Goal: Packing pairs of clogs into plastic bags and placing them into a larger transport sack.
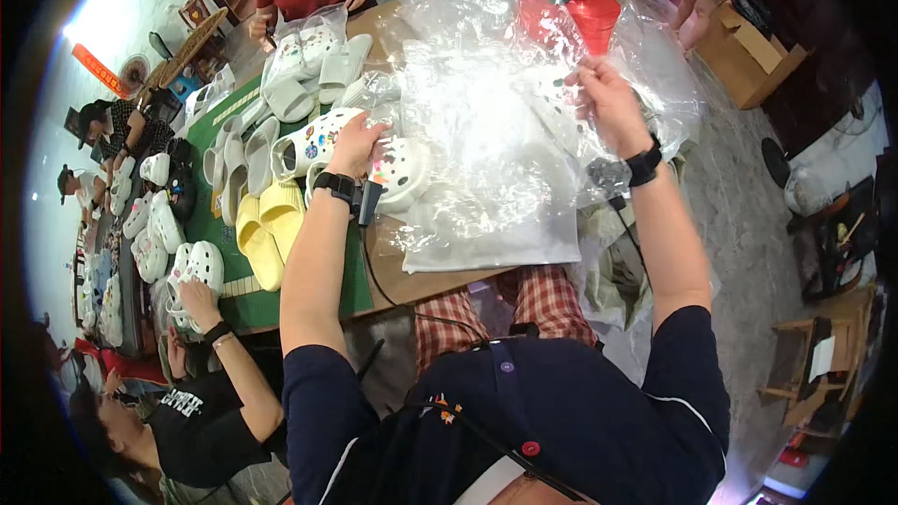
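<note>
Now, white clog (400, 171) under left hand (358, 143), clear bag (486, 122)

We see a small packing workshop: clogs (313, 142) and slippers (267, 234) crowd a long table (412, 281), plastic bags (486, 122) piled up, seated workers alongside, carton (753, 51) on floor.
</note>
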`<state>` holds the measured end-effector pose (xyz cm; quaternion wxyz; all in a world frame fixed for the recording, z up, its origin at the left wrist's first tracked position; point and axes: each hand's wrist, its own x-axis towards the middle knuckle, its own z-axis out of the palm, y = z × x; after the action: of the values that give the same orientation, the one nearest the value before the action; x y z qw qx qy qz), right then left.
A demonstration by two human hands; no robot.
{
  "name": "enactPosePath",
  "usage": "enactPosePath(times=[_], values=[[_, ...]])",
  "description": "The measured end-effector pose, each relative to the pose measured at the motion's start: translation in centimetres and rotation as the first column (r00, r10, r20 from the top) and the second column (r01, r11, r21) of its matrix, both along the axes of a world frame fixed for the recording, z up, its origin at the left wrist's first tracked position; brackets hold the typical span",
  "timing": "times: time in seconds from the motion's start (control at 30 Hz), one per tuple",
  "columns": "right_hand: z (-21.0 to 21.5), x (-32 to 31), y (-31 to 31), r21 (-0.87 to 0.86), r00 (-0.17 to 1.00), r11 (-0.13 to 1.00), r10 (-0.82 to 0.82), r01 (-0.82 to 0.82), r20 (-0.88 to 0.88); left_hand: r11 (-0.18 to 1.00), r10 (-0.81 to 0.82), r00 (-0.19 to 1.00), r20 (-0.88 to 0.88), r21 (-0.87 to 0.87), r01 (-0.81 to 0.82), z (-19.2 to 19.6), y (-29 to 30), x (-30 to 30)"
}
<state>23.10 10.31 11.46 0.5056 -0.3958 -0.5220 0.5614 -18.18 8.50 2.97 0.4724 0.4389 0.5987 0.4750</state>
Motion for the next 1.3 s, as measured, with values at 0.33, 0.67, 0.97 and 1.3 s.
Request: enactPosePath(times=[0.33, 0.67, 0.97, 1.3], values=[[-10.5, -6.2, -1.2, -0.201, 0.982, 0.979, 0.065, -0.029, 0.175, 0.981, 0.000, 0.818, 0.575, -0.157, 0.110, 3.2, -4.2, 2.4], [-15.3, -0.9, -2.4, -0.427, 0.949, 0.897, -0.028, -0.115, -0.314, 0.988, 0.111, 0.895, 0.432, -0.145, -0.053, -0.5, -1.8, 1.6], [-11.8, -2.2, -11.8, -0.386, 0.949, 0.887, 0.305, -0.252, 0.080, 0.976, 0.177, 0.922, 0.345, -0.185, -0.118, -1.8, -2.7, -0.5], [-14.6, -4.4, -15.1, -0.392, 0.977, 0.919, 0.108, -0.027, 0.185, 0.983, 0.172, 0.927, 0.332, -0.116, -0.141, -1.9, -4.8, 0.6]])
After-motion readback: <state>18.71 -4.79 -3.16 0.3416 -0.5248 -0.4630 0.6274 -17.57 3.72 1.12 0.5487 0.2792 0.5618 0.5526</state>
